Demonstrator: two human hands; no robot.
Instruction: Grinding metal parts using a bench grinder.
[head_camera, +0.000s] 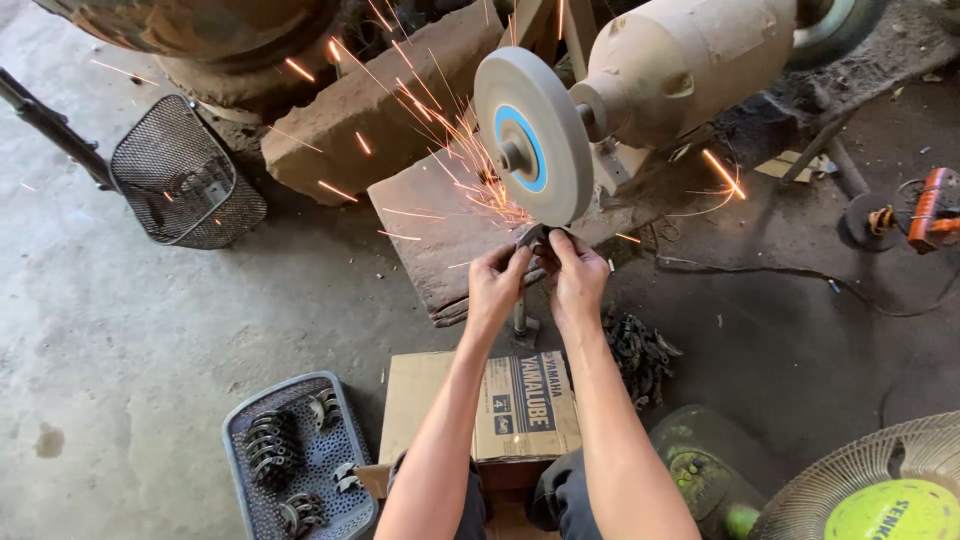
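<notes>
My left hand (496, 283) and my right hand (580, 275) together pinch a small dark metal part (534, 238), pressing it against the lower rim of a spinning grey grinding wheel (530, 135) with a blue centre. Orange sparks (440, 130) fly up and to the left from the contact point. The wheel sits on a beige bench grinder motor (690, 60). My fingers hide most of the part.
A grey perforated tray (330, 465) with several dark metal parts lies at lower left. A cardboard box (430, 400) sits under my arms. A pile of dark parts (640, 350) is on the floor, a wire basket (185, 170) at left, a fan (880, 485) at lower right.
</notes>
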